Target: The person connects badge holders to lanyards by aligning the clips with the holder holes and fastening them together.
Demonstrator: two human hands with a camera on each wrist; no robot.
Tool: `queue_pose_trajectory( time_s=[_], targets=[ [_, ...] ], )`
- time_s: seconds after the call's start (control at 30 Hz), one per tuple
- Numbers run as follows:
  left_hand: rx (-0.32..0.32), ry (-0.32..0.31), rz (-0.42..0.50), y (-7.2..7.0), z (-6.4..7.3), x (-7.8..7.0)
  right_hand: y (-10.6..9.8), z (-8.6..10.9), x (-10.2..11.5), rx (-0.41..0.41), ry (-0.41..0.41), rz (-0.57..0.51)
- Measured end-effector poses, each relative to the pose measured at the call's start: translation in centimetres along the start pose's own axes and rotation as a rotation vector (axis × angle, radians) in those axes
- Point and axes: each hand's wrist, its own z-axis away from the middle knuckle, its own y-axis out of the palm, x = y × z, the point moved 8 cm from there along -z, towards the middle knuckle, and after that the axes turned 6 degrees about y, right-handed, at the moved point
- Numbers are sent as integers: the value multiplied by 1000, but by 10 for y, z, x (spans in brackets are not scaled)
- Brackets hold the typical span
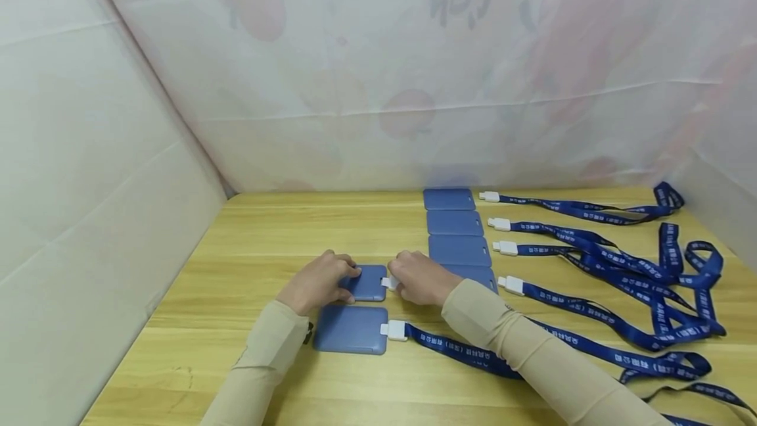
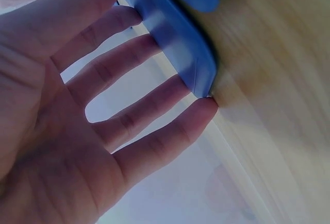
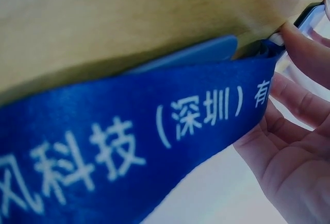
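Note:
A blue badge holder (image 1: 370, 283) lies on the table, its slotted end to the right. My left hand (image 1: 319, 281) grips its left part, thumb at the near edge and fingers over the far one. In the left wrist view, fingertips line the long edge of that holder (image 2: 178, 38). My right hand (image 1: 420, 276) pinches the white clip (image 1: 388, 283) of a lanyard at the holder's slot; fingers partly hide the clip. Its navy strap (image 3: 129, 121) with white lettering trails from the hand in the right wrist view. Just nearer, another badge holder (image 1: 351, 330) has a white clip (image 1: 397, 330) at its slot.
A column of several blue badge holders (image 1: 458, 250) stands right of centre, the nearest partly behind my right hand. Lanyards (image 1: 591, 307) spread over the right side of the wooden table (image 1: 236, 321), some overlapping. White cloth (image 1: 355, 84) hangs behind the back edge.

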Motion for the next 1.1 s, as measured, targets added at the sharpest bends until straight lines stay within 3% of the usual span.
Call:
queue_pose_trajectory(
  time_s=[1.1],
  targets=[
    [10, 7, 15, 2, -1, 1, -1, -2, 0, 7, -5, -17]
  ],
)
